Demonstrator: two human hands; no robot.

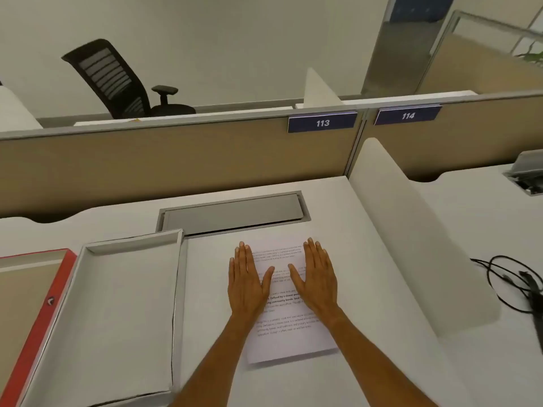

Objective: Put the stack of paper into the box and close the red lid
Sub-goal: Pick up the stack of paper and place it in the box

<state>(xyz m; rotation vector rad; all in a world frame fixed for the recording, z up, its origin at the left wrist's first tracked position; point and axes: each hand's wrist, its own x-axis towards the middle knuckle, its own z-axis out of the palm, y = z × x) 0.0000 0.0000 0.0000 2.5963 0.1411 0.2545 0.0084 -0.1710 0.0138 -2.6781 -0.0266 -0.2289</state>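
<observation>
Far left: flat red cardboard lid, lying inside-up on the white bench, its long edge hard against the box; judged to be laid open there so the box mouth stays free.

Left of centre: shallow white cardboard box, open and with nothing in it, its long side running away from the person, just beside the paper, so the transfer looks short.

Centre: white stack of printed paper, flat on the bench, near corner turned slightly; not yet in the box.

On the stack, left hand: palm down, fingers straight and together, thumb spread inward. Grip wide, holding nothing, only pressing on the sheets.

On the stack, right hand: mirrored pose, likewise flat and spread, closed on nothing. The two thumbs point toward each other, apart. Likely steadying or squaring the sheets before lifting.

Behind the stack: grey metal cable hatch, shut.

Far right: black cables, well apart from the work.
</observation>
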